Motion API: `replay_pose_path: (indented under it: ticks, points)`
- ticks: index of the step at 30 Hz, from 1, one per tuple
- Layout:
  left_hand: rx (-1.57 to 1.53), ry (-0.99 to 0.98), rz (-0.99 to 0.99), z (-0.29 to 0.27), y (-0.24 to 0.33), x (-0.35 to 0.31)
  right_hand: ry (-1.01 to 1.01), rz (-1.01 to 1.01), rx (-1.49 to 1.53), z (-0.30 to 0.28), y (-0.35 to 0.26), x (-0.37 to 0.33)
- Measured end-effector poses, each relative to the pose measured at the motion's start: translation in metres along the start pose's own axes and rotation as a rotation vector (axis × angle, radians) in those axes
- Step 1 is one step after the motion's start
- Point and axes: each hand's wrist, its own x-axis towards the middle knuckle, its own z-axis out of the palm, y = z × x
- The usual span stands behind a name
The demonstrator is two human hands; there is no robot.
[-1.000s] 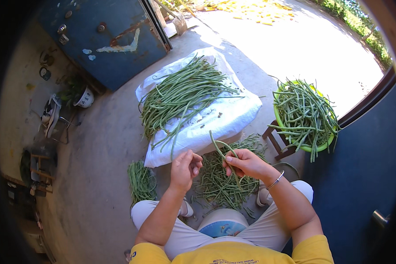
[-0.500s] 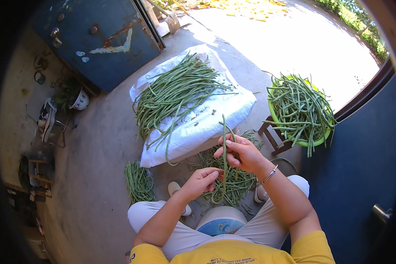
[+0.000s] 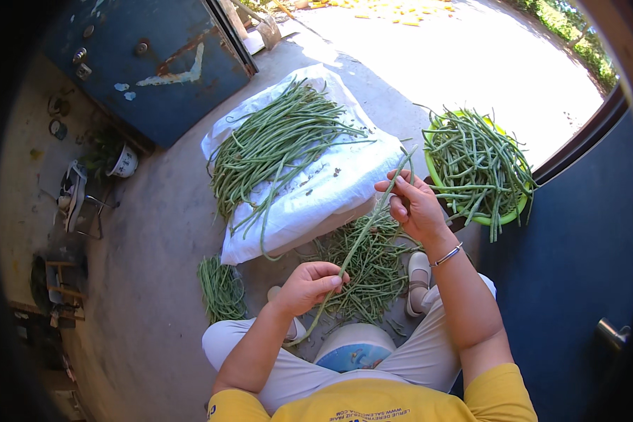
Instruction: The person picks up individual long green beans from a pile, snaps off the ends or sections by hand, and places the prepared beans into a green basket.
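A long green bean (image 3: pixel 361 243) runs slantwise between my hands, over a heap of beans (image 3: pixel 373 278) on the floor. My left hand (image 3: pixel 308 287) pinches its lower part, and its tail hangs down toward my left shoe. Higher up and to the right, my right hand (image 3: pixel 418 207) grips the upper part between thumb and fingers. Two bean tips stick up past those fingers; whether they belong to one bean or two I cannot tell. A pile of long beans (image 3: pixel 278 148) lies on a white sheet (image 3: pixel 344 183) draped over a raised support in front of me.
At the right stands a lime-green basin (image 3: pixel 503 216) heaped with beans. A bundle of beans (image 3: pixel 220 290) lies on the floor at the left. Between my legs is a pale round tub (image 3: pixel 355 344). Blue doors (image 3: pixel 162 70) stand on both sides; a potted plant (image 3: pixel 124 162) is far left.
My right hand has moved up and right, and my left hand slightly down and left. The bean between them, upright before, is now stretched out on a slant.
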Motion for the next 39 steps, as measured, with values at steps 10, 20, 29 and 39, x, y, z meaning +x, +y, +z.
replay_pose_path:
  ticks: [10,20,29,39]
  points:
    - [0.014,-0.033,-0.055,-0.015,0.016,-0.015,0.268,-0.282,0.137,-0.044,-0.051,0.009]
    - [-0.026,0.063,0.001,-0.052,0.008,-0.027,0.482,-0.447,0.03,-0.082,-0.081,0.002]
    - [-0.122,0.056,-0.082,-0.069,0.001,-0.024,0.48,-0.427,-0.013,-0.079,-0.077,0.005]
    - [-0.164,-0.003,-0.056,-0.071,-0.005,-0.024,0.556,-0.427,-0.056,-0.072,-0.075,0.007]
